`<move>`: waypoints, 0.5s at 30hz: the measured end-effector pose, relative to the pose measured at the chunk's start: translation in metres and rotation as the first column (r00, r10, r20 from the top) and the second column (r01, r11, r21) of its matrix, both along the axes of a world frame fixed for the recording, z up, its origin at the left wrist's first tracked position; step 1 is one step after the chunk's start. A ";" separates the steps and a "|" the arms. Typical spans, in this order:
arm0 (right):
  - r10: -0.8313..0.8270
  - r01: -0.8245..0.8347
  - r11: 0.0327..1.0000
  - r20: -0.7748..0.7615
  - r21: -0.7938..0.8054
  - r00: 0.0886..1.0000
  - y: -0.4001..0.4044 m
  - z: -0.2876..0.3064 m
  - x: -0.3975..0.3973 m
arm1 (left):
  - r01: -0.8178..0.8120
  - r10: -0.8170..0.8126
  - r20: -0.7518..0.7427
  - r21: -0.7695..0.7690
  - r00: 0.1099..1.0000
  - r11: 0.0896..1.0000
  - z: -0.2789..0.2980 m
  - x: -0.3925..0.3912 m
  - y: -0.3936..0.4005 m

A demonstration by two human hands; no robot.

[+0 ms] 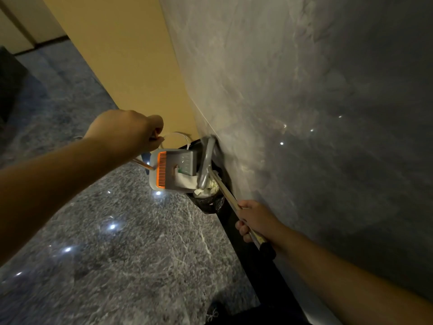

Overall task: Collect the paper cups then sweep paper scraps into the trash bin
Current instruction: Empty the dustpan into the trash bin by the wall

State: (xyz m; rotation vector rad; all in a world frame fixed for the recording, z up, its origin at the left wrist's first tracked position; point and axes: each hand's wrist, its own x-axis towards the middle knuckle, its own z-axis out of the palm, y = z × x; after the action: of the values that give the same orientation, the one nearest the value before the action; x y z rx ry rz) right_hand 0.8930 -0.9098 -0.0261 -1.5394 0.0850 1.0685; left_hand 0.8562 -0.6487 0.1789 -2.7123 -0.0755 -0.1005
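The left hand [131, 130] grips a dustpan [172, 170] handle, tipping the pan over a black-lined bin [207, 200] against the grey wall [304, 90]. The right hand [254, 219] clasps a broom [207, 165] handle, its head at the bin's mouth. White scraps [208, 185], possibly paper, lie in the bin.

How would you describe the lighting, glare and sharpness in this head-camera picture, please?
Head view: dim, warm light; small bright ceiling-light reflections dot the polished floor and the grey wall; wide-angle bending tilts the wall; the left hand, right hand and dustpan over the trash bin look soft, slightly motion-blurred.
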 end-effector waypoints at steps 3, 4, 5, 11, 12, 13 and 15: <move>-0.016 0.017 0.999 -0.025 0.041 1.000 0.003 0.005 -0.002 | -0.008 0.008 0.018 -0.007 1.000 1.000 -0.004 -0.001 0.004; -0.016 0.018 0.999 -0.025 0.051 1.000 0.005 0.007 -0.002 | -0.011 0.011 0.023 -0.011 1.000 1.000 -0.005 -0.001 0.004; -0.018 0.019 0.998 -0.025 0.059 1.000 0.007 0.009 -0.003 | -0.014 0.015 0.026 -0.015 1.000 1.000 -0.007 -0.001 0.005; -0.032 0.034 0.996 -0.032 0.079 0.999 0.013 0.015 -0.001 | -0.034 0.036 0.049 -0.037 0.998 0.999 -0.005 -0.004 0.009; -0.027 0.029 0.996 -0.033 0.083 0.999 0.013 0.015 0.000 | -0.024 0.026 0.048 -0.032 0.999 0.999 -0.005 -0.004 0.009; -0.022 0.025 0.996 -0.037 0.090 0.999 0.014 0.016 0.000 | -0.012 0.013 0.044 -0.027 0.999 1.000 -0.005 -0.003 0.009; -0.020 0.027 0.993 -0.059 0.118 0.998 0.016 0.020 -0.001 | 0.001 -0.001 0.030 -0.021 1.000 1.000 -0.006 -0.001 0.007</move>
State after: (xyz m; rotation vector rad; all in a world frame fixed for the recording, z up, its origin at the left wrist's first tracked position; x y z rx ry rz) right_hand 0.8922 -0.8934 -0.0064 -1.3980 0.0784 1.0808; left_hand 0.8551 -0.6422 0.1726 -2.7320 -0.0848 -0.1417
